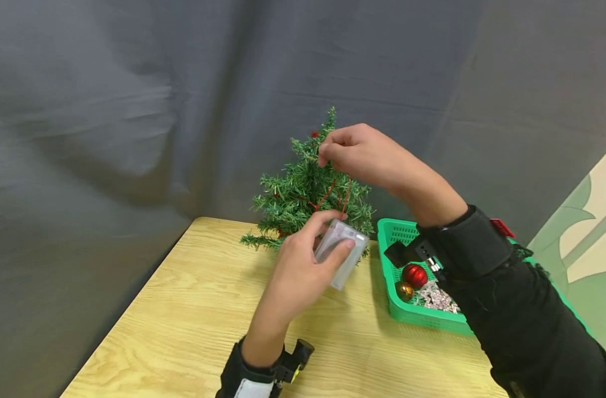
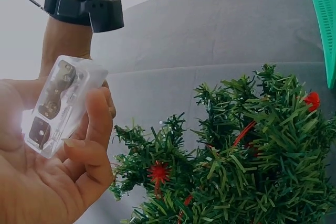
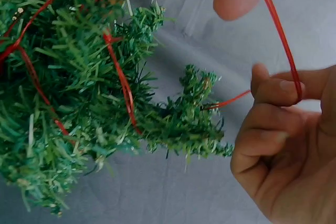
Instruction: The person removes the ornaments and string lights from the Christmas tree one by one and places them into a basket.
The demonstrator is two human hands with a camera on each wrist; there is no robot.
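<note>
My left hand [image 1: 303, 265] grips a clear plastic battery box [image 2: 63, 108], thumb on one face and fingers behind it. Out of the box comes a thin red wire [image 3: 278, 30], which runs up to my right hand [image 1: 364, 155]. The fingers of that hand are curled, and in the right wrist view the wire loops round and is pinched by the index finger. Just behind both hands stands a small green artificial Christmas tree [image 1: 293, 193]. Red wire is strung through its branches, and a red spiky ornament [image 2: 159, 172] shows among them.
A green plastic basket [image 1: 394, 307] stands right of the tree, under my right forearm. Inside lie a red ball [image 1: 415, 275], a brownish-gold ball [image 1: 404, 291] and pale pink glittery pieces [image 1: 437, 297]. Behind the wooden table [image 1: 183, 309] hangs a grey cloth [image 1: 109, 138].
</note>
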